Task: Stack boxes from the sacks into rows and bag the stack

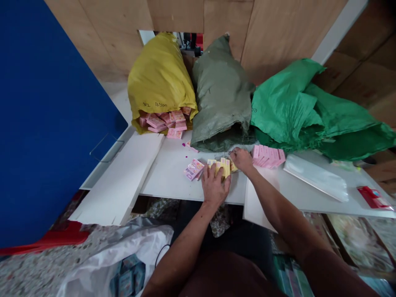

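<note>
A row of small yellow boxes [227,167] stands on the white tabletop, and my left hand [215,185] grips it from the near side with fingers over the tops. My right hand [242,160] is closed beside the row's right end, at the mouth of a grey-green sack [221,95]; what its fingers hold is hidden. Just below those fingers another yellow packet partly shows. Left of the row lie pink-and-lilac printed boxes [194,169]. To the right of my right hand stands a row of pink boxes [268,156], leaning together.
A yellow sack [162,78] spills pink boxes [173,121] at the back left. A green sack [287,107] slumps at the back right. Clear plastic sleeves [315,176] and a red packet [374,198] lie rightward. A white board [120,177] and blue panel [46,123] are left.
</note>
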`<state>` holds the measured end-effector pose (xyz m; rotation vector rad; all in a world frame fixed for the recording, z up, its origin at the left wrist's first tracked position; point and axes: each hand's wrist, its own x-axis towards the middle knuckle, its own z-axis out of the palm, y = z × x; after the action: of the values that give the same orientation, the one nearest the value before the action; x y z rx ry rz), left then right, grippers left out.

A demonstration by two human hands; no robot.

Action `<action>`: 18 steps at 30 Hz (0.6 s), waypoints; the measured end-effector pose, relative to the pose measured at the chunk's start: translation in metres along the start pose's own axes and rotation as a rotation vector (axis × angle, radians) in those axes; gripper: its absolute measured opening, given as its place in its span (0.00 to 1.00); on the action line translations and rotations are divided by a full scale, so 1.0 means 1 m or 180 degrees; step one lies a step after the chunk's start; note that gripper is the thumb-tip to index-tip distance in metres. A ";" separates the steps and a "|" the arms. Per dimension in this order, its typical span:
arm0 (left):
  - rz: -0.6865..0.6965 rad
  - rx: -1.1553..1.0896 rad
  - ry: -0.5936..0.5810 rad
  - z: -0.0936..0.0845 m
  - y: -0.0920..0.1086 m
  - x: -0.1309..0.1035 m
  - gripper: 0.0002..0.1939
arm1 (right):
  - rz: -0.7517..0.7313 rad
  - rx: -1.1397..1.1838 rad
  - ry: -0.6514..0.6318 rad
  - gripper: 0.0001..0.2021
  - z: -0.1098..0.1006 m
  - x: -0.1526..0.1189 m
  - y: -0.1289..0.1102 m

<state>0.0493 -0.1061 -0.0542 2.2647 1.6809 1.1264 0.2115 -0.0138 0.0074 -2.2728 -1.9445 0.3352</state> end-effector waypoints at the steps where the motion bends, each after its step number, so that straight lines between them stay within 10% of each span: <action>1: -0.0018 -0.0004 0.0006 0.000 0.000 0.000 0.19 | 0.0009 -0.0017 0.0028 0.20 -0.003 0.002 0.000; 8: -0.0009 -0.0042 -0.0070 -0.001 -0.001 -0.001 0.21 | -0.0246 -0.0306 -0.0087 0.17 -0.022 -0.016 0.009; 18: -0.0232 -0.0734 0.0277 -0.002 -0.011 -0.001 0.23 | 0.0192 0.0766 -0.0069 0.24 0.020 -0.028 0.005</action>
<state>0.0396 -0.1028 -0.0588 2.0269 1.5568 1.3424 0.2069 -0.0428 -0.0108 -2.1831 -1.7410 0.5696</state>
